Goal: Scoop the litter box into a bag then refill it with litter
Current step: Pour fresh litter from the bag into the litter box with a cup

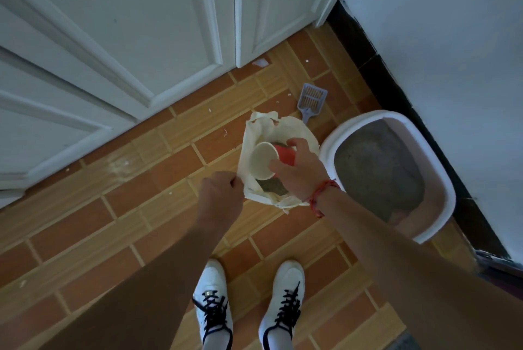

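Note:
A cream bag [297,130] stands open on the tiled floor, with grey litter [272,187] showing inside. My left hand [221,192] pinches the bag's near left edge. My right hand [298,169] grips a red paper cup [264,160] over the bag's mouth, tipped on its side with its white inside facing left and looking empty. To the right stands a white litter box [328,147] with pink inner walls and grey litter in it. A grey-blue slotted scoop [311,99] lies on the floor behind the bag.
White panelled doors [141,38] close off the left and back. A pale wall with a dark skirting [396,89] runs along the right, close behind the litter box. My white shoes [215,307] stand on the orange tiles below. Small white scraps dot the floor.

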The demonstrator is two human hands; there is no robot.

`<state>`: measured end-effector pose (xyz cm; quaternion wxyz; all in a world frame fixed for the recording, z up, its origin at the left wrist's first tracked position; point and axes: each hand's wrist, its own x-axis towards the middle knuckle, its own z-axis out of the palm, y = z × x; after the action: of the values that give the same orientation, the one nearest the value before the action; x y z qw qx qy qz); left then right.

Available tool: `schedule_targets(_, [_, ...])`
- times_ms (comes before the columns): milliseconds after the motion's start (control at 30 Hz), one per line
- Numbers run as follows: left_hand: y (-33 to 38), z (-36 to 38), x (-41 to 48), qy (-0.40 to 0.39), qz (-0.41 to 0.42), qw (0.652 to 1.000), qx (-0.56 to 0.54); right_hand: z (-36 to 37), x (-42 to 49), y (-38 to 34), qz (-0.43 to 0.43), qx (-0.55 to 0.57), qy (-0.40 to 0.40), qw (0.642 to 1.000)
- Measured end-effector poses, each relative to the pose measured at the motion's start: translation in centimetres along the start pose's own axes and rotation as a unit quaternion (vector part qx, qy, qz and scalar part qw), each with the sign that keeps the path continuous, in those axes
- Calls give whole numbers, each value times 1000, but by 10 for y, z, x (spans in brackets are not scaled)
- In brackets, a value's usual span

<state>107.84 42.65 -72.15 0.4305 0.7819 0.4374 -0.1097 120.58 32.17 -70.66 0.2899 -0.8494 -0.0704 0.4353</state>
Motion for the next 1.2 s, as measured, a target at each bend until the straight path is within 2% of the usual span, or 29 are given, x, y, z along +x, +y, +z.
schedule_targets(133, [-5,-1,3,6,15,1000,11,17,22,12,106,-78,4,991])
schedule_targets(233, [-12,1,4,7,30,1000,3,28,37,20,147,-125,13,981])
schedule_targets(400, [-21,6,4,20,48,998,-22,46,53,22,145,-198,21,969])
schedule_targets(667, [-17,6,4,14,45,998,-30,50,57,24,144,-186,23,972])
schedule_targets(867, [-6,7,12,5,15,998,-68,33,40,11,68,-164,34,984])
schedule_targets(967, [5,5,16,3,-2,998,-63,20,27,3,-1,-158,57,986])
schedule_targets(1200, [26,0,27,-8,-16,1000,-12,-23,5,-10,-192,-161,169,953])
